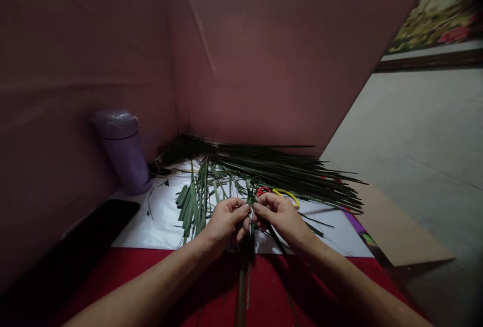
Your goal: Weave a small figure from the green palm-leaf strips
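— Pinching what, exactly?

— One narrow green leaf strip [249,201], held upright between both hands just above the white sheet [158,226]. The left hand [225,220] and right hand [279,215] each have fingers pressed together on it, nearly touching.

— Which step?

— Folding or splitting the strip, I'd judge; any next move calls for a steady grip.

— Around it?

— One pile of long leaves [271,166], two loops, red and yellow [286,194], one purple flask [124,151], on the red-covered surface [124,271].
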`<state>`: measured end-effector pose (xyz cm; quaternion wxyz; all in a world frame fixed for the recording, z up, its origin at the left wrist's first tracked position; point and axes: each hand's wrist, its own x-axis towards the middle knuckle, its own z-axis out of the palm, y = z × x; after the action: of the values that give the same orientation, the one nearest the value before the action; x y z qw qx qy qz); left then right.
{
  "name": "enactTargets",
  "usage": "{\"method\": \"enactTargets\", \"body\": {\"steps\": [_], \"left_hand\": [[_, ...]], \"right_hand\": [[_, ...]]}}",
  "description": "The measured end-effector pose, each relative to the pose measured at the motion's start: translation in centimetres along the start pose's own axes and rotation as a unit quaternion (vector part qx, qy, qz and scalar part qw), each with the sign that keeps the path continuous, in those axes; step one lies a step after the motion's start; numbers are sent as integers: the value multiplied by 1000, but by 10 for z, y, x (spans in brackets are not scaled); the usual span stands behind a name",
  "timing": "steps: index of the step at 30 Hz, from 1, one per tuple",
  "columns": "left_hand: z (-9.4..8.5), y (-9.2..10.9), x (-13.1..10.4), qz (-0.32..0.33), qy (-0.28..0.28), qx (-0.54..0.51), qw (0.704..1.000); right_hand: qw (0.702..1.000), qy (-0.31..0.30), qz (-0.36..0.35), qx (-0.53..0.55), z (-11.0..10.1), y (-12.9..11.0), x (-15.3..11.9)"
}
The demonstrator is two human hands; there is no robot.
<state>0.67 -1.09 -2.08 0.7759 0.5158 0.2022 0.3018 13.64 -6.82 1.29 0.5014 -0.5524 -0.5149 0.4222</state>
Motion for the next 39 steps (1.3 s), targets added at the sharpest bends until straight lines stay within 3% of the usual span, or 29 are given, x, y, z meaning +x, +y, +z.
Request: {"method": "enactTargets", "body": {"steps": [7,10,11,13,16,18,20,22,24,26,30,34,37,39], "left_hand": [[-4,-3,3,17,5,-15,1000],[-5,-4,4,7,21,-19,1000],[-5,-4,4,3,28,-18,999],[-4,-4,4,-5,40,-14,999],[-3,-3,4,-16,45,-12,999],[-2,-3,4,-20,45,-15,999],[-2,-3,4,-19,45,-19,999],[-3,-4,5,-14,45,-21,999],[-4,-4,5,-8,46,-19,999],[-4,-4,5,-1,44,-18,999],[-4,-2,5,1,45,-33,998],[-5,0,5,4,42,-42,998],[-5,-1,5,6,42,-25,999],[-5,-2,5,6,43,-15,999]], "right_hand": [[999,-52,-8,4,-1,13,6],[985,33,-73,-153,0,19,6],[963,74,-113,-234,1,20,6],[887,127,-192,-401,3,21,5],[751,106,-243,-604,4,18,5],[678,77,-257,-684,3,15,5],[639,72,-273,-716,2,12,6],[629,86,-286,-717,1,10,6],[641,107,-288,-704,1,11,8],[673,126,-281,-672,3,13,9],[801,156,-250,-520,7,17,11],[923,129,-209,-297,10,19,11],[970,94,-156,-162,11,25,12],[975,93,-142,-144,10,29,13]]}}
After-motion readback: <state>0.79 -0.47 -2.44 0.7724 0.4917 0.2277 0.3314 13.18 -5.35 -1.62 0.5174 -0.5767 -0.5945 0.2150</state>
